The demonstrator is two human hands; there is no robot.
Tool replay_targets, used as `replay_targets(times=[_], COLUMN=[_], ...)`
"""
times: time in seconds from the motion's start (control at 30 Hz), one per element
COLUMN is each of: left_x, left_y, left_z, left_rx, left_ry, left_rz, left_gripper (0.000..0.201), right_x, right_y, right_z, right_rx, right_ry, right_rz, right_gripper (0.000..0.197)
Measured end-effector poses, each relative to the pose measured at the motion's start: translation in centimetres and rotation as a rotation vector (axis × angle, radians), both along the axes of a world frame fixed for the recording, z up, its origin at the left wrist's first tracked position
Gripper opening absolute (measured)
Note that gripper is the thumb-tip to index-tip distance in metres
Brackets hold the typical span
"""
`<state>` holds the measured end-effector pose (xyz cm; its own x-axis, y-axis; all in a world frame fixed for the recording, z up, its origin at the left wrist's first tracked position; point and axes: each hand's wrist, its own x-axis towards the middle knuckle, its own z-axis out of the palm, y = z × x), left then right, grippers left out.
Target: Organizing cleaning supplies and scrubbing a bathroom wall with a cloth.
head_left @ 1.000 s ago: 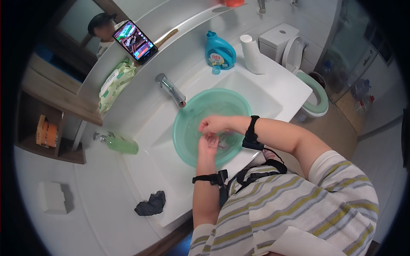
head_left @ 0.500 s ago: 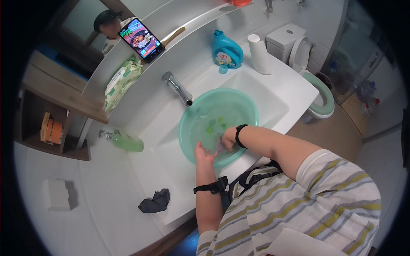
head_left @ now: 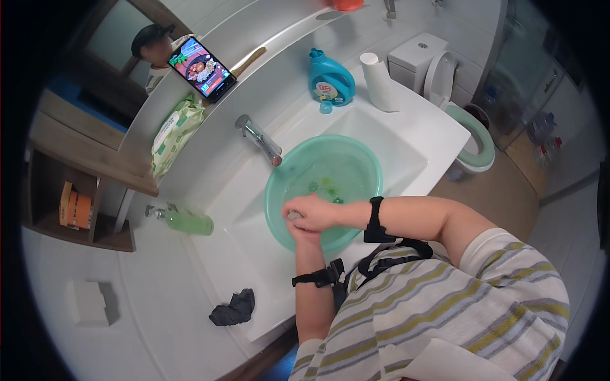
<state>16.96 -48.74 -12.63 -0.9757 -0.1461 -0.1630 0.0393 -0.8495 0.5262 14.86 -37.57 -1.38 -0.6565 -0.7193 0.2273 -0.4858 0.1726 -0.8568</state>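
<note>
Two bare hands meet over the near left part of a round, pale green plastic basin [head_left: 363,166], which holds water and sits in a white rectangular ceramic sink [head_left: 400,147]. The right hand [head_left: 312,211] lies on top, its fingers curled closed on a small, soft-looking greyish piece [head_left: 294,215]; only a bit of this shows at the fingers, between the two hands, and what it is cannot be made out. The left hand [head_left: 298,232] is underneath, mostly covered, so I cannot tell how far its fingers are closed. Small green patches [head_left: 326,184] show through the water, just beyond the hands. A chrome faucet [head_left: 258,140] reaches to the basin's far left rim. Left of the sink are a translucent green pump bottle [head_left: 190,220] and, nearer the person, a crumpled dark grey cloth [head_left: 234,308]. Beyond the basin are a blue plastic jug with a handle [head_left: 332,79] and a white paper roll [head_left: 379,84]. A black phone with a lit screen [head_left: 202,68] leans on the ledge, near a pale green soft packet [head_left: 178,134]
</note>
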Motion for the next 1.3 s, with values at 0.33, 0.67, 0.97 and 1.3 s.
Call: replay_targets(times=[0.33, 0.67, 0.97, 1.3], left_x=[0.2, 2.2, 2.1, 0.4], left_y=[2.4, 0.6, 1.4, 0.3], left_z=[5.5, 5.7, 5.4, 0.4], left_rx=[0.178, -0.03, 0.015, 0.251], left_ry=[-0.277, -0.556, -0.747, 0.269], left_rz=[-0.139, -0.109, -0.08, -0.164], left_gripper=[0.042, 0.07, 0.068, 0.05], right_x=[-5.0, -5.8, -4.8, 1.1], right_y=[3.5, 5.7, 1.4, -0.3], right_z=[-6.3, -9.2, -5.8, -1.3], right_rx=[0.479, 1.061, 0.568, 0.023], right_ry=[0.081, 0.285, -0.193, 0.138], right_rz=[-0.287, -0.263, 0.033, -0.046], right_gripper=[0.027, 0.042, 0.037, 0.023])
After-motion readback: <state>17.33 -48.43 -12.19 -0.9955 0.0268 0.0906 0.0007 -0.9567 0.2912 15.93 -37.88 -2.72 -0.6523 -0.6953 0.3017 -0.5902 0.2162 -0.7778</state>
